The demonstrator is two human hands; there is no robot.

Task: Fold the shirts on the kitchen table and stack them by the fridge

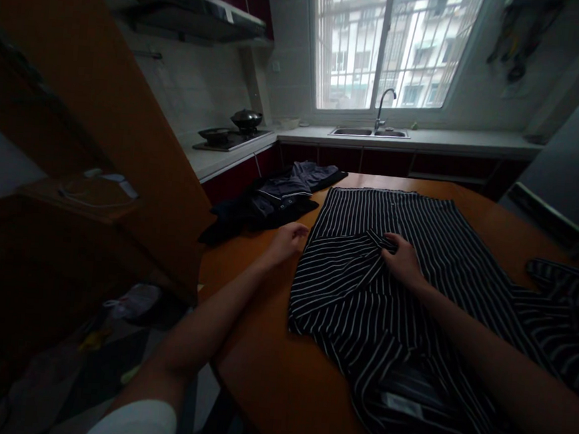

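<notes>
A black shirt with white stripes (432,248) lies spread on the round wooden table, its collar end with a pale label toward me. One sleeve is folded across the body. My right hand (402,261) pinches a bunched fold of this striped cloth near the middle of the shirt. Just off the shirt's left edge is my left hand (287,242), fingers loosely bent and apart, with no cloth visible in them. The other sleeve stretches out to the right, partly behind my right forearm.
Dark clothes (276,192) are heaped at the table's (259,348) far left edge. Beyond it are a counter with a sink (369,133), a stove with a lidded pan (246,119), and a window. A wooden partition (152,112) stands at left. Bags lie on the floor.
</notes>
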